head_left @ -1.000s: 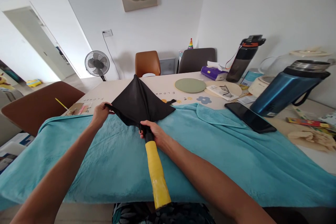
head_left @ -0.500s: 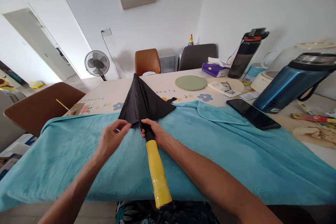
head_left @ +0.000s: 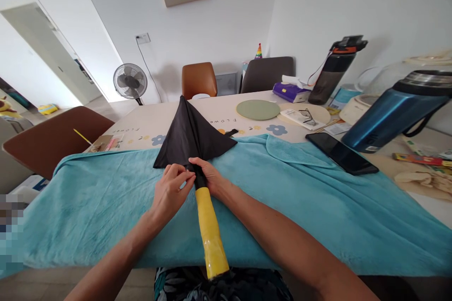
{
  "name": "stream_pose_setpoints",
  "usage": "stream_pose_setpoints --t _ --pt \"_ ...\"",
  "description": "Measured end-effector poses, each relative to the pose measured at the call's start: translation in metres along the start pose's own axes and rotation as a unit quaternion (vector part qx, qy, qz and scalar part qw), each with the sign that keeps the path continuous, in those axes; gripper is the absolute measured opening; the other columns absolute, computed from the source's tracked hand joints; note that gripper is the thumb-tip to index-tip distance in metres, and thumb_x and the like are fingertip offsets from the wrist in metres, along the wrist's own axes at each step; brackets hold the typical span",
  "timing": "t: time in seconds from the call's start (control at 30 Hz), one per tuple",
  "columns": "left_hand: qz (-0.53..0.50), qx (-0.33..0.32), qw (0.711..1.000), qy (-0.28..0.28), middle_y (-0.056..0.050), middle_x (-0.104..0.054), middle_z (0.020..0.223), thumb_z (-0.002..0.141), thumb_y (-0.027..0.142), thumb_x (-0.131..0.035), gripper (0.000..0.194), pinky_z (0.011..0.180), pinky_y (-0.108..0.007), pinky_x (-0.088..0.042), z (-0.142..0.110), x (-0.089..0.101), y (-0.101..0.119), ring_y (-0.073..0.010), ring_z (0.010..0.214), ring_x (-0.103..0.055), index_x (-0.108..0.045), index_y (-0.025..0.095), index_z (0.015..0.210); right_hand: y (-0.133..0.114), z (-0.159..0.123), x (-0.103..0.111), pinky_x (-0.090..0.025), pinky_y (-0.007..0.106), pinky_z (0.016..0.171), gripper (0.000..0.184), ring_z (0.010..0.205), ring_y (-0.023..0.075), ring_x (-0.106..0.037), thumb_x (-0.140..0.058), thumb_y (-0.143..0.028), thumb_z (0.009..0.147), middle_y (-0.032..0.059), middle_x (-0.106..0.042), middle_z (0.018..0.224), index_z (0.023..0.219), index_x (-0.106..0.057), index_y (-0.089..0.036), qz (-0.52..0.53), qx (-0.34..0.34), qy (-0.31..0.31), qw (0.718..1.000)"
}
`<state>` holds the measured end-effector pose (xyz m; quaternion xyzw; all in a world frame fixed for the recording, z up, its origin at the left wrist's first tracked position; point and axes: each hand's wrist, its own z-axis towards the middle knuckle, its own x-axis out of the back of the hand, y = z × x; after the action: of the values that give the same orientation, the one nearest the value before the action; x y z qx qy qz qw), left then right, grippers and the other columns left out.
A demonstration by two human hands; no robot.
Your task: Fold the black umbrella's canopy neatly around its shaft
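A black umbrella (head_left: pixel 189 134) with a yellow-wrapped handle (head_left: pixel 211 230) lies with its tip pointing away from me, its canopy loosely folded into a triangle. My right hand (head_left: pixel 210 176) is closed around the black part just above the yellow wrap. At the canopy's lower edge, my left hand (head_left: pixel 174 181) is closed in a pinch beside the right fingers. What sits between its fingertips is too small to make out, perhaps part of the umbrella's edge. Beneath both hands spreads a turquoise blanket (head_left: pixel 116 211).
A phone (head_left: pixel 342 153) lies on the blanket's right part, beside a blue thermos (head_left: pixel 391 113). Farther back are a dark bottle (head_left: pixel 334 70), a purple tissue pack (head_left: pixel 289 91), glasses (head_left: pixel 308 116) and a green mat (head_left: pixel 257 109). Chairs (head_left: pixel 199 80) and a fan (head_left: pixel 130 81) stand beyond the table.
My left hand has moved right, from the canopy's lower left edge to the shaft beside my right hand. The canopy's left corner has spread slightly outward. My right hand keeps its grip.
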<state>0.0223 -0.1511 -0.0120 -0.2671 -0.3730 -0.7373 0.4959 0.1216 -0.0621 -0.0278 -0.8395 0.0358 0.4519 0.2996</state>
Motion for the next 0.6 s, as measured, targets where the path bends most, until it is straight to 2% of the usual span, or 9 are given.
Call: stream_pose_setpoints --t 0.17,0.27,0.37,0.43,0.6 --pt "0.062 -0.085 0.994 -0.036 -0.009 -0.057 0.084 0.08 0.027 -0.049 0.024 0.06 -0.031 -0.043 -0.001 0.008 0.006 -0.0201 0.08 -0.05 -0.065 0.027 0.098 -0.001 -0.003 -0.001 -0.041 0.018 0.042 0.019 0.043 0.0076 -0.049 -0.052 -0.022 0.078 0.0005 -0.055 0.051 0.061 -0.049 -0.012 -0.011 -0.034 -0.021 0.999" --pt "0.008 -0.08 0.994 -0.08 -0.008 -0.058 0.083 0.079 0.027 -0.049 0.025 0.062 -0.031 -0.045 0.001 0.012 0.004 -0.0196 0.08 -0.052 -0.065 0.027 0.099 0.001 -0.002 -0.002 -0.042 0.017 0.042 0.016 0.043 0.0073 -0.05 -0.053 -0.014 0.076 0.0004 -0.055 0.05 0.061 -0.05 -0.012 -0.034 0.0 0.004 0.999" --pt "-0.104 -0.008 0.989 -0.101 -0.006 -0.059 0.083 0.08 0.029 -0.048 0.021 0.058 -0.026 -0.045 0.009 0.014 -0.008 -0.0165 0.078 -0.054 -0.067 0.026 0.089 0.002 0.001 0.0 -0.042 0.018 0.039 0.012 0.04 0.0072 -0.048 -0.055 -0.012 0.073 -0.0011 -0.053 0.049 0.063 -0.051 -0.011 -0.064 0.04 0.018 0.997" --pt "-0.148 0.059 0.984 -0.082 -0.005 -0.059 0.086 0.078 0.029 -0.049 0.02 0.058 -0.025 -0.045 0.02 0.014 -0.022 -0.0154 0.078 -0.055 -0.067 0.024 0.084 0.003 0.003 0.001 -0.04 0.018 0.037 0.009 0.039 0.0073 -0.046 -0.057 -0.013 0.073 -0.0028 -0.05 0.047 0.067 -0.051 -0.012 -0.074 0.044 0.007 0.996" --pt "-0.219 0.186 0.957 -0.042 -0.003 -0.061 0.096 0.072 0.025 -0.051 0.024 0.07 -0.027 -0.046 0.05 0.005 -0.055 -0.0169 0.084 -0.057 -0.064 0.02 0.091 0.0 0.001 0.002 -0.037 0.017 0.034 0.016 0.038 0.0068 -0.042 -0.058 -0.015 0.074 -0.0058 -0.042 0.044 0.066 -0.043 -0.016 -0.068 0.023 0.005 0.997"
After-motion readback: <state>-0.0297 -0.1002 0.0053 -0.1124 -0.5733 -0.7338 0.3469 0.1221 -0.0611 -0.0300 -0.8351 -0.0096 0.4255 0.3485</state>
